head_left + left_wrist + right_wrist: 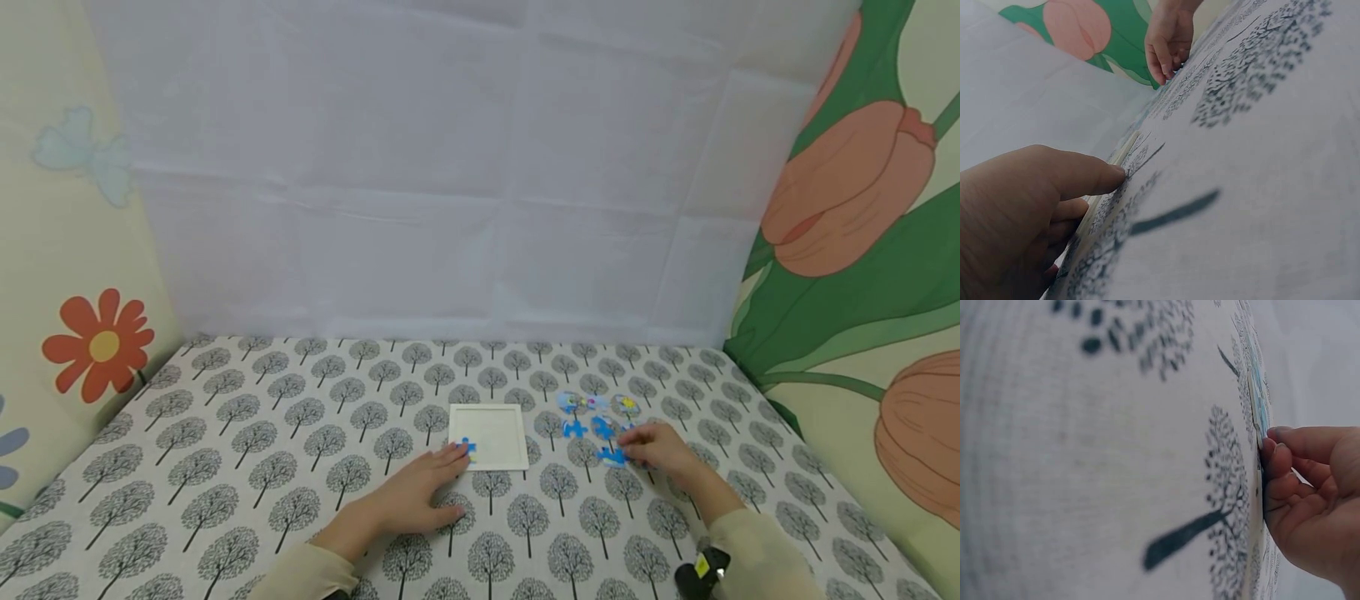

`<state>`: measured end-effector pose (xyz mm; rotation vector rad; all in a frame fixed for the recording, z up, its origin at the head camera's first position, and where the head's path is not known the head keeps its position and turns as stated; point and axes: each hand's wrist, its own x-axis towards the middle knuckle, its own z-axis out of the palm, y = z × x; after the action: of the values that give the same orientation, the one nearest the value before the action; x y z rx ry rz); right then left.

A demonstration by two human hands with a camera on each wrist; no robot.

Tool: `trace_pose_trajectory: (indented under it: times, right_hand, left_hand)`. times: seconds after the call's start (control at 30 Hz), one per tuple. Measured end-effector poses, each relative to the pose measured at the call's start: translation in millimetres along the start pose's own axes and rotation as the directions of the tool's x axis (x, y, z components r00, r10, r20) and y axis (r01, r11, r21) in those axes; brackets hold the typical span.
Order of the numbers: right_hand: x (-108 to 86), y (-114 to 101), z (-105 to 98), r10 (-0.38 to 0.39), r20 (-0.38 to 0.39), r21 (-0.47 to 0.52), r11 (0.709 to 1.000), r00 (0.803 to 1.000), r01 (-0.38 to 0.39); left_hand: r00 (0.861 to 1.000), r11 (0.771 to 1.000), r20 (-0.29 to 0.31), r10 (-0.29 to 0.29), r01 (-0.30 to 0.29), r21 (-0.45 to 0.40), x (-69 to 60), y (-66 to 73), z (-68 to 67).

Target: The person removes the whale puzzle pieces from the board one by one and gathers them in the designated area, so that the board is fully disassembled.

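Observation:
A square white puzzle frame (524, 437) lies on the tree-print cloth, with a blue jigsaw piece (469, 445) in its lower left corner. My left hand (418, 493) rests flat at that corner, fingers stretched along the frame's left side and thumb spread out over the cloth. To the right, my right hand (660, 448) pinches the edge of a blue puzzle piece (612, 457) between thumb and fingertips. In the right wrist view, the thumb of that hand (1316, 481) meets the piece's edge close to the cloth; its other fingers are curled.
Several loose puzzle pieces (575, 429), blue with bits of yellow and pink, lie just beyond my right hand. Tree-print cloth (315, 417) covers the table. A white sheet (420, 183) hangs at the back, between walls painted with flowers (847, 192).

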<state>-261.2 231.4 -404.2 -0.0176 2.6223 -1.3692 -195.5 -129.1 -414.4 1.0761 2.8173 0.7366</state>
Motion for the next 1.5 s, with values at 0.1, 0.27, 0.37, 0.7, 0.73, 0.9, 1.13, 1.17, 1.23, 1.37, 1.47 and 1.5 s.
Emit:
trace_pose_trajectory:
  times: [0.1, 0.27, 0.37, 0.7, 0.73, 0.9, 1.13, 1.17, 1.23, 1.37, 1.47, 1.5]
  right_hand:
    - [-0.3, 0.1, -0.3, -0.008, 0.007, 0.006, 1.0, 1.0, 0.008]
    - [-0.5, -1.1, 0.0, 0.012, 0.004, 0.02, 1.0, 1.0, -0.012]
    - [-0.2, -2.7, 0.4, 0.048, -0.013, 0.031, 0.998, 0.999, -0.048]
    - [3.9, -7.6, 1.0, 0.113, -0.01, 0.036, 0.993, 0.994, -0.112]
    - [4.6, -8.3, 1.3, 0.111, -0.01, 0.041, 0.993, 0.994, -0.111]
    - [6.5, -15.5, 2.7, 0.04, 0.012, 0.05, 0.998, 0.999, -0.041]
    - [8.0, -29.8, 7.1, -0.058, 0.088, 0.04, 0.998, 0.994, 0.055]
    - [7.8, -32.3, 8.1, -0.075, 0.103, 0.043, 0.997, 0.992, 0.071]
    - [8.5, -37.5, 10.9, -0.097, 0.123, 0.059, 0.994, 0.988, 0.091]
    - [11.0, -48.5, 21.0, -0.14, 0.143, 0.063, 0.989, 0.98, 0.132]
    - [14.1, -57.3, 32.0, -0.151, 0.139, 0.049, 0.988, 0.979, 0.146]
    - [15.1, -60.4, 35.8, -0.152, 0.141, 0.044, 0.988, 0.978, 0.147]
  left_hand:
    - [1.0, 1.0, -0.002, -0.001, 0.001, 0.004, -0.5, 0.6, -0.4]
    - [1.0, 1.0, -0.001, -0.005, 0.005, -0.004, -0.4, 0.1, 0.0]
    - [1.0, 1.0, 0.002, -0.008, 0.008, -0.017, 0.2, -1.1, 0.9]
    - [1.0, 0.999, -0.012, -0.028, 0.028, -0.044, 1.1, -3.0, 3.0]
    - [0.999, 0.998, -0.012, -0.034, 0.034, -0.044, 1.2, -2.9, 2.9]
    - [0.998, 0.997, -0.013, -0.057, 0.057, -0.06, 1.7, -0.8, 1.9]
    - [0.998, 0.994, -0.025, -0.064, 0.062, -0.088, 1.0, 1.1, -0.5]
    - [0.998, 0.995, -0.035, -0.058, 0.055, -0.085, 1.0, 0.8, -0.4]
    - [0.997, 0.996, -0.066, -0.043, 0.038, -0.075, 1.0, -0.1, 0.5]
    - [0.99, 0.998, -0.13, -0.046, 0.04, -0.042, 1.2, -1.8, 2.3]
    - [0.985, 0.997, -0.156, -0.07, 0.066, -0.027, 1.3, -2.6, 2.8]
    - [0.984, 0.997, -0.159, -0.077, 0.074, -0.023, 1.4, -3.2, 3.0]
